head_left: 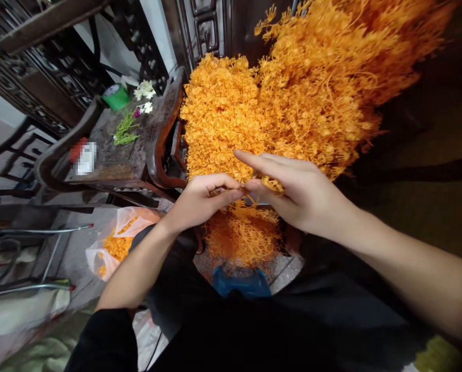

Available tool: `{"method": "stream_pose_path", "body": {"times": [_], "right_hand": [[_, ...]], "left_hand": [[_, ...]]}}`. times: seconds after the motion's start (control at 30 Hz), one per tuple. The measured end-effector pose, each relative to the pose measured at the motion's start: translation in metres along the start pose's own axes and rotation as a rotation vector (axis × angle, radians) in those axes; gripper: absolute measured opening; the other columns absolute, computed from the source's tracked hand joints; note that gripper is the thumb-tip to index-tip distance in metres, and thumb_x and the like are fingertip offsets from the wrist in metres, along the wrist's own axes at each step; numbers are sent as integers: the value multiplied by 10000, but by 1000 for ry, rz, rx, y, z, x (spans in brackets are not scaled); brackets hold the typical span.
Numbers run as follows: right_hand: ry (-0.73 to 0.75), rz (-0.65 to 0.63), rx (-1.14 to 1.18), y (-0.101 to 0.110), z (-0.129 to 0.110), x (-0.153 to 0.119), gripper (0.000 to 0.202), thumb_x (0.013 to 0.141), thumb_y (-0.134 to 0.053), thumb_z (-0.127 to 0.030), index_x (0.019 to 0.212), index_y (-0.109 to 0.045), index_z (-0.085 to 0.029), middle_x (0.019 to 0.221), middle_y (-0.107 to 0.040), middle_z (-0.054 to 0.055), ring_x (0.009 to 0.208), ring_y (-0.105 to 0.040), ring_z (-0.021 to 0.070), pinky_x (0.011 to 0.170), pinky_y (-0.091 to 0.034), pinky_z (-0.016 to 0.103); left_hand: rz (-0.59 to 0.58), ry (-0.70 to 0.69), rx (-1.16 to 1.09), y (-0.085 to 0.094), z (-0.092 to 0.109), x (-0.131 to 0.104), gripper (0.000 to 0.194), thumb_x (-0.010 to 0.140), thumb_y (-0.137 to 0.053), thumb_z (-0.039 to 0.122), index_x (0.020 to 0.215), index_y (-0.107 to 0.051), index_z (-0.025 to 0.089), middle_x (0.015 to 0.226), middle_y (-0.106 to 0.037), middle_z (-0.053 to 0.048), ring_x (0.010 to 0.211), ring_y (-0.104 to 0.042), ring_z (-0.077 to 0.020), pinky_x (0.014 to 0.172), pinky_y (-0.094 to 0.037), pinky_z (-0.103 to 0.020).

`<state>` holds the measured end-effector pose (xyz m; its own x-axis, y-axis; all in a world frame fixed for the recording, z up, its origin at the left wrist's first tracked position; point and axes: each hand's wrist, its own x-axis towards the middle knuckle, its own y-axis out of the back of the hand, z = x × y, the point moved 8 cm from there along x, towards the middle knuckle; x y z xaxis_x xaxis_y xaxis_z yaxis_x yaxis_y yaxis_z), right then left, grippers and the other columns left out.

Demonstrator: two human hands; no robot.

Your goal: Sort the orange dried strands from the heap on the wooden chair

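Head view: your left hand [207, 199] and right hand [300, 191] pinch orange sprigs [274, 185]; one green roll [118, 99] lies on dark seat [136, 152], above grey floor [74, 245].

far centre: flower heap [223, 119], bright yellow-orange; far right: flower sprays [331, 77], deeper orange; near centre: stem heap [242, 237], rusty orange; left: tape roll [116, 98], green; stems [126, 129], lime; blossoms [144, 90], white; near left: plastic bag [138, 222], translucent pinkish-white; far: chair back [207, 32], dark brown, angular fretwork pattern; near left: sleeve [102, 336], black
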<state>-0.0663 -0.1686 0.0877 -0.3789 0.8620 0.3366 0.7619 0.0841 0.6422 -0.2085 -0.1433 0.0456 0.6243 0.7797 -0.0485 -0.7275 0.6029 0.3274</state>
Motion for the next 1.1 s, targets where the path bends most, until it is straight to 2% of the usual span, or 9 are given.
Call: {"method": "stream_pose_path", "body": {"times": [0.13,0.23,0.43,0.53,0.63,0.8,0.9,1.0,1.1], "right_hand": [[22,-112,-34,-21,11,2,266,1010,-539,-387,1109,-707,-207,1036,-733,89,953,-695,250,828,-524,380],[-44,-111,-22,-25,25,6,198,989,-572,-348,880,-624,-191,850,-700,68,779,-648,204,705,-458,338],[-504,485,142,55,85,-2,277,994,-613,-456,900,-546,-205,646,-579,39,511,-473,128,542,-339,299],[-504,357,254,49,81,-1,292,1007,-592,-489,1016,-613,-198,787,-692,70,443,-383,90,463,-269,292],[-410,228,385,25,62,0,230,986,-630,-402,1094,-641,-199,945,-697,76,527,-494,102,470,-316,280],[-503,54,979,-15,51,-4,214,861,-760,-321,975,-639,-187,761,-483,15,517,-408,76,418,-199,233],[-551,-51,1226,-28,42,-5,416,802,-815,-498,839,-554,-177,772,-438,5,499,-338,47,397,-103,221],[-576,-55,1364,-34,41,-6,584,854,-668,-710,731,-459,-179,739,-406,12,488,-327,58,371,-94,223],[-628,-17,1292,-36,51,-10,541,869,-702,-630,695,-468,-174,704,-483,41,491,-372,69,349,-148,212]], "left_hand": [[-96,1,79,-7,2,0,318,906,-648,432,922,-736,127,779,-665,-35,661,-541,-28,649,-432,-158],[-140,94,107,-11,0,-4,356,891,-661,462,864,-723,113,671,-620,-23,586,-530,-24,577,-408,-148],[-209,244,-137,-20,-5,-16,370,828,-737,478,882,-740,112,707,-695,-56,554,-622,-65,554,-474,-173],[-68,218,-263,-9,-11,-9,400,875,-694,469,1067,-771,127,943,-763,-109,861,-742,-114,809,-565,-202],[-16,219,-455,-7,-21,0,424,921,-630,482,1159,-767,159,1240,-717,-124,1085,-736,-155,879,-561,-214],[126,188,-565,3,-34,6,363,840,-746,432,1074,-788,157,1257,-711,-115,1065,-746,-168,990,-563,-267],[211,145,-485,12,-34,5,384,743,-842,378,1052,-792,156,1251,-713,-112,1096,-736,-163,1099,-532,-302],[189,140,-457,10,-33,5,404,773,-811,430,1082,-792,169,1301,-689,-114,1145,-724,-178,1130,-521,-329],[203,141,-495,10,-36,6,437,861,-697,526,1065,-795,153,1293,-689,-132,1110,-736,-182,1106,-537,-347]]}}
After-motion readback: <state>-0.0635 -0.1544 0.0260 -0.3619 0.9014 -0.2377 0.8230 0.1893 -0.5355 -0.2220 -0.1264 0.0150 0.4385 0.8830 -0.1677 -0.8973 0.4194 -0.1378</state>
